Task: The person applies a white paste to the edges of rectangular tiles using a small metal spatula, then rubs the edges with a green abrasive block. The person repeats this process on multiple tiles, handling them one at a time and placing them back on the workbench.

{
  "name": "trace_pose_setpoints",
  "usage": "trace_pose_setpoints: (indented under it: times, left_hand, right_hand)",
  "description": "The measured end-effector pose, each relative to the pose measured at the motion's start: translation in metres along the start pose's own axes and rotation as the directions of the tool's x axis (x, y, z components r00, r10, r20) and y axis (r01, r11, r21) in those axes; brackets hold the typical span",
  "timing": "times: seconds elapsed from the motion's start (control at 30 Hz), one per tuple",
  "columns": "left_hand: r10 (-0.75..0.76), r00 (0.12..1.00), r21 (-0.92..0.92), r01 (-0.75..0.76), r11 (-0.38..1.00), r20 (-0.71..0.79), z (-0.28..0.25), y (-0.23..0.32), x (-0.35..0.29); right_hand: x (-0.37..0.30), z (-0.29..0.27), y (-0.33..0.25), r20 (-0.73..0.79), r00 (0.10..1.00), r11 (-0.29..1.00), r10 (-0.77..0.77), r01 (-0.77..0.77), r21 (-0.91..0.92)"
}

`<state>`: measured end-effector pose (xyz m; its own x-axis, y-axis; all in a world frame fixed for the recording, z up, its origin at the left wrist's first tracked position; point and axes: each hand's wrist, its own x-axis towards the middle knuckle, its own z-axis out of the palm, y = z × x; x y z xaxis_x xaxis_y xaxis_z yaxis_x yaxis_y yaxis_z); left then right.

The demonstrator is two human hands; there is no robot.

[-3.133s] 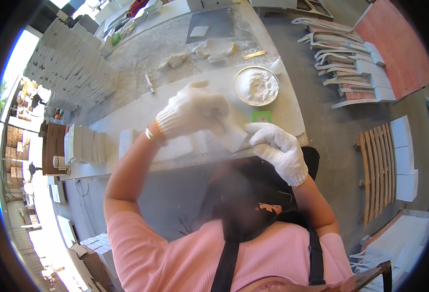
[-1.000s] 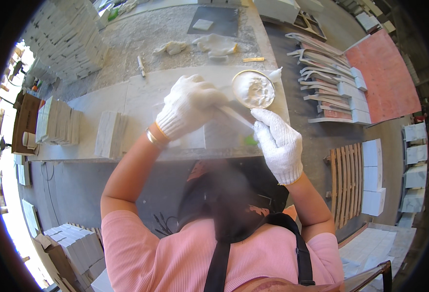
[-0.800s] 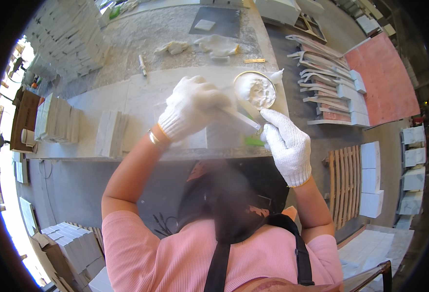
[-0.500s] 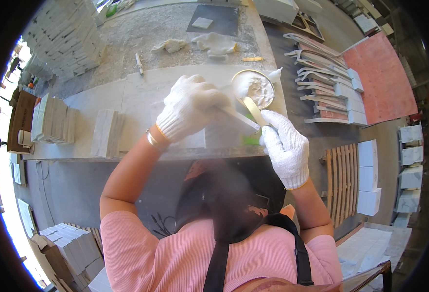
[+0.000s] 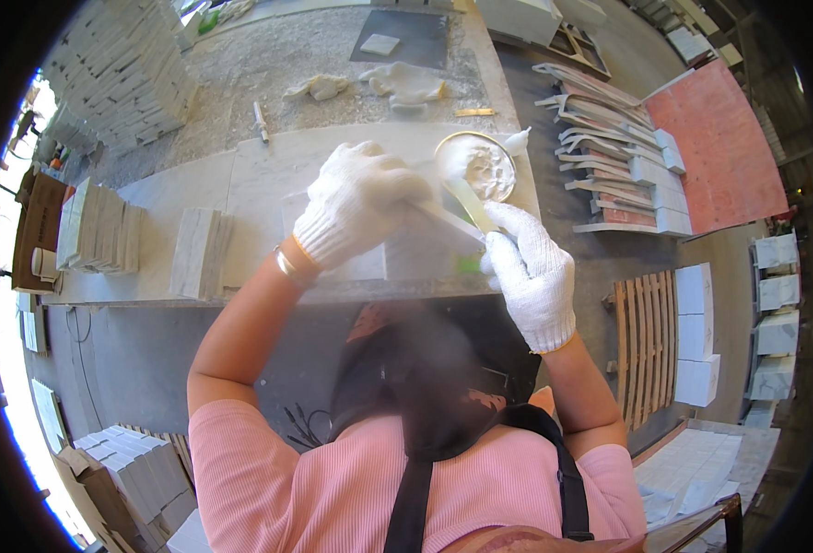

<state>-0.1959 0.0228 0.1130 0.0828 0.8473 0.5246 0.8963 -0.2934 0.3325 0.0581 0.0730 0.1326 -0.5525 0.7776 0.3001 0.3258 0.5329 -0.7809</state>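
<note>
My left hand (image 5: pixel 360 198), in a white knitted glove, is closed on one end of a pale narrow strip (image 5: pixel 452 225) whose kind I cannot make out. My right hand (image 5: pixel 533 276), gloved alike, grips a flat cream-coloured spatula (image 5: pixel 470 201) between thumb and fingers. The spatula's blade points up and left, at the near rim of a round tub (image 5: pixel 438 150) of thick white paste (image 5: pixel 487 170). Strip and spatula come together just left of my right fingers; whether they touch is unclear. Beneath my left hand lies a pale stone tile (image 5: pixel 356 264), partly blurred.
Stacks of pale stone tiles (image 5: pixel 102 227) (image 5: pixel 202 253) stand at the table's left. Crumpled gloves (image 5: pixel 406 85), a marker-like white tube (image 5: pixel 261 123) and a small yellow piece (image 5: pixel 474 112) lie farther back. Right of the table are bent strips (image 5: pixel 600 143) and a wooden pallet (image 5: pixel 648 350).
My right hand has shifted slightly left and down, and the spatula with it, its blade now lying more over the tub's near rim. My left hand has barely moved.
</note>
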Motion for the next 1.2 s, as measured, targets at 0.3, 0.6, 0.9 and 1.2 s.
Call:
trace_pose_setpoints:
  times: [0.3, 0.6, 0.9, 1.2]
  left_hand:
    - [-0.016, 1.000, -0.022, 0.016, 1.000, -0.008, 0.002, 0.000, -0.002]
    - [-0.008, 1.000, -0.012, 0.007, 1.000, -0.017, 0.000, 0.003, -0.002]
    - [-0.005, 1.000, -0.016, 0.005, 1.000, -0.020, -0.001, 0.003, -0.002]
    - [-0.010, 1.000, -0.020, 0.009, 1.000, -0.027, 0.000, 0.003, -0.003]
  right_hand:
    - [-0.006, 0.003, 0.000, -0.049, 0.995, 0.986, -0.085, 0.077, -0.149]
    - [-0.004, 0.002, -0.005, -0.011, 1.000, 0.999, 0.012, -0.013, -0.048]
    - [-0.003, 0.010, -0.004, -0.072, 0.987, 0.969, -0.143, 0.125, -0.214]
    - [-0.009, -0.002, -0.008, -0.083, 0.995, 0.996, 0.055, -0.061, -0.067]
